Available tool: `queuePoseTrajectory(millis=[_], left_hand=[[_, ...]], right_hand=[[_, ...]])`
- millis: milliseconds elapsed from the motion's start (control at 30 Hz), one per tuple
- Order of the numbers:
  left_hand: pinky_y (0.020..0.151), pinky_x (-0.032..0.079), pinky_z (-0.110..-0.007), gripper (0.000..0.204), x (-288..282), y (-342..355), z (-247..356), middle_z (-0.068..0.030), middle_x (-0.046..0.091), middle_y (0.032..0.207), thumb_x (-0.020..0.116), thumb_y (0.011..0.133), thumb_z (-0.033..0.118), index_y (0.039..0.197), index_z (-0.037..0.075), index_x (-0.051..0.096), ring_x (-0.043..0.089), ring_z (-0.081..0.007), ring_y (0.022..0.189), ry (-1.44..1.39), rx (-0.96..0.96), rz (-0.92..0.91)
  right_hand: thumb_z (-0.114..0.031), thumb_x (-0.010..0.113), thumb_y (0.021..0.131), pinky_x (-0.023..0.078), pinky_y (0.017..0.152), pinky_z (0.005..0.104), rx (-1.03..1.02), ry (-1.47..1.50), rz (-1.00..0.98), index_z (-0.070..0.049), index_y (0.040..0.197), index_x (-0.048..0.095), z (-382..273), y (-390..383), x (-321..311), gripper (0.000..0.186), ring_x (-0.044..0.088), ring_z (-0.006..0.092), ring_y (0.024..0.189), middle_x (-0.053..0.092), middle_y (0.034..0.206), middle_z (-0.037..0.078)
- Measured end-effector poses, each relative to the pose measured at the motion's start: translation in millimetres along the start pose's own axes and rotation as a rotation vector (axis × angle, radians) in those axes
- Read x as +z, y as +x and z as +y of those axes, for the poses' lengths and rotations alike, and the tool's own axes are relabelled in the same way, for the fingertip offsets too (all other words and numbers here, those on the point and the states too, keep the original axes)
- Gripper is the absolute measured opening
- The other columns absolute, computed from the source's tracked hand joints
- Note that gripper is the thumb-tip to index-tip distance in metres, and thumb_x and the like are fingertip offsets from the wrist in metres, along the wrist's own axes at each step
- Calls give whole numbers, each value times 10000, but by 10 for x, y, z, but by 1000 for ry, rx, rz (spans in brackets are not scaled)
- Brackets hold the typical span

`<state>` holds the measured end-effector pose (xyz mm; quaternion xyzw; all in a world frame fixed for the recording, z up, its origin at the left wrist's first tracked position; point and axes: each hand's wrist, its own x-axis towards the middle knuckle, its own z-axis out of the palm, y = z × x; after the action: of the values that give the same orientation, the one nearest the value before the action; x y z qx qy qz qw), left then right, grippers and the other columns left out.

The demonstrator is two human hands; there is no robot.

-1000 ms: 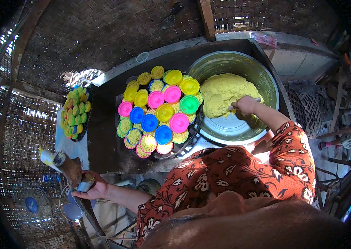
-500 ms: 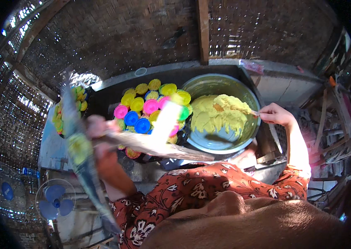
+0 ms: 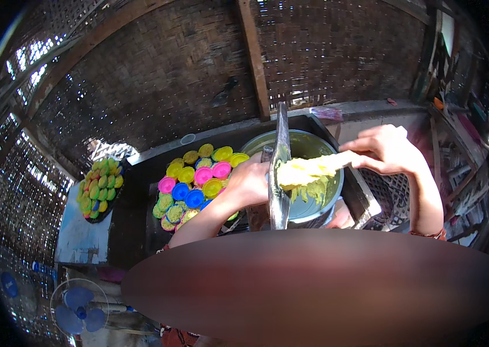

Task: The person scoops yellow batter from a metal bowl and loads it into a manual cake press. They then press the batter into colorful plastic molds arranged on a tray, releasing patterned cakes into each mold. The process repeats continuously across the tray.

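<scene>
My left hand (image 3: 248,184) grips the handle of a wooden paddle-like board (image 3: 280,202), which stands nearly edge-on over the left part of a wide metal basin (image 3: 313,211). In my right hand (image 3: 384,151) is the end of a spatula (image 3: 346,158), pinched between thumb and fingers. Its far part carries a thick lump of yellow dough (image 3: 309,172), which meets the board's right face. More yellow dough lies in the basin, partly hidden behind the board and the lump. Left of the basin, close to my left forearm, sit several small round cups (image 3: 181,191) in yellow, pink and blue.
A second pile of green and yellow pieces (image 3: 103,185) rests on a tray on the far-left surface. Beyond the dark bench runs a woven wall (image 3: 169,69). Low on the left stands a blue-bladed fan (image 3: 81,312). A wooden bench edge (image 3: 366,199) borders the basin's right side.
My left hand has swung the board from the far left to over the basin. My right hand has raised the dough-laden spatula from the basin to the board.
</scene>
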<state>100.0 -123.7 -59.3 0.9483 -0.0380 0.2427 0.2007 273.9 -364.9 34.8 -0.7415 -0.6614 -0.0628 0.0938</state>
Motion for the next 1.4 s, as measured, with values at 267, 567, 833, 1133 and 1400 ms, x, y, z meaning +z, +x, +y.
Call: queuePoseTrajectory(millis=[267,567,833,1133,1400], left_hand=[[771,448,-416,434,180,214,7,-175,594,973,580,678,469,939,126,631,557,-340,922,21,-285,-126],[802,441,-374,469,159,109,-426,-159,571,1071,565,712,453,1048,128,594,543,-340,968,-8,-190,-78],[802,440,-392,437,49,150,-378,-168,588,1032,572,712,417,1029,118,599,553,-341,951,-35,-266,-12],[811,439,-387,407,244,97,-208,-131,573,1061,576,709,455,989,164,626,543,-314,970,24,-226,37],[780,443,-404,459,212,191,-272,-153,587,1031,562,703,490,980,129,617,549,-341,953,7,-358,-75]], right_hand=[[-178,564,684,425,517,308,-172,-532,152,-41,927,571,-839,309,217,279,541,198,581,563,717,65],[-141,562,698,403,467,275,-355,-685,537,-63,903,569,-705,69,376,219,506,126,551,470,627,-16],[-270,678,690,473,545,342,13,-247,467,-112,880,582,-599,-187,20,265,575,229,575,548,622,29],[-353,521,815,459,557,415,79,-242,43,-77,781,594,-640,168,-46,287,596,321,630,590,654,135],[-140,574,659,456,576,348,-228,-488,366,-78,794,584,-810,459,393,149,579,219,645,569,684,69]])
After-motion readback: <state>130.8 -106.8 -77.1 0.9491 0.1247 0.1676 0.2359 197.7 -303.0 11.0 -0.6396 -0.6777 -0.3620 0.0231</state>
